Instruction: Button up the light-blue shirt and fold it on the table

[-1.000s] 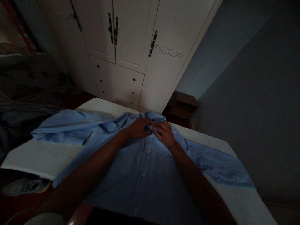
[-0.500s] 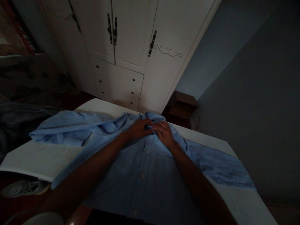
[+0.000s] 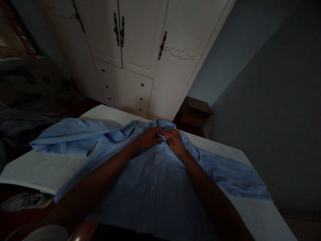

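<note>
A light blue button-up shirt [image 3: 175,187] lies spread front side up, its sleeves reaching out to both sides and its collar [image 3: 165,124] at the far edge. Just below the collar, my left hand [image 3: 152,136] pinches the front placket from the left. My right hand [image 3: 175,141] grips the same spot from the right, fingertips almost meeting those of the left. The fingers hide whatever small part sits between them. Down the placket toward me runs a row of fastened-looking white buttons [image 3: 152,187].
Under the shirt is a white table [image 3: 57,170]. Behind it stand a white wardrobe [image 3: 137,43] with drawers and a small brown cabinet [image 3: 197,110]. Dark cloth [image 3: 20,130] is heaped at the left; a shoe [image 3: 26,202] is on the floor below.
Both hands stay at the placket below the collar, with only slight finger movement. The view has shifted very slightly.
</note>
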Tool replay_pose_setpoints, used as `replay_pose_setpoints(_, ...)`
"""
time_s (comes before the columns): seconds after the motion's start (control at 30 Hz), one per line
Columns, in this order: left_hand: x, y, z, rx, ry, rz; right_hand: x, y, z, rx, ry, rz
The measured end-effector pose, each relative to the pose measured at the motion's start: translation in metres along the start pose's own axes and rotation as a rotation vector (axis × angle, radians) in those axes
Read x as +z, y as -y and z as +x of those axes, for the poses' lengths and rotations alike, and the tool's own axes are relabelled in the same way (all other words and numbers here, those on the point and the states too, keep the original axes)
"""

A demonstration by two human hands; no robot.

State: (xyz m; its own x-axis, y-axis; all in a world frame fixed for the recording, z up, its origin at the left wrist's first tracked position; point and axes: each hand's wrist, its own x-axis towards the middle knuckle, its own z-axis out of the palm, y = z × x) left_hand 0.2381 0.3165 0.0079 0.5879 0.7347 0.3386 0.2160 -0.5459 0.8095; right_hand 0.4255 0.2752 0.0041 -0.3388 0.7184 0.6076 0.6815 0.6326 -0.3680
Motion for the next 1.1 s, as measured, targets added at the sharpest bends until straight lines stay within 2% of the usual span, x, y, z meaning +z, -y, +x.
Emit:
replay_pose_setpoints(0.2, 0.0052, 0.0006, -0.0003, -0.028, -0.036, 0.006, -0.0009, -0.0001, 0.0009, -0.005, -0.013, 0.022)
replay_pose_setpoints(0.37, 0.0051, 0.0010, -0.0011, -0.023, -0.019, 0.045, -0.0019, 0.0007, 0.0009, 0.001, 0.005, 0.009)
replay_pose_setpoints(0.8, 0.0039, 0.0008, 0.0003, -0.057, -0.051, -0.022, -0.0005, -0.0002, 0.0011, 0.069, -0.012, -0.039)
replay_pose_setpoints(1.1, 0.0045, 0.0064, 0.0025, 0.007, -0.056, -0.017, 0.0027, -0.0072, 0.0007, 0.152, 0.034, -0.098)
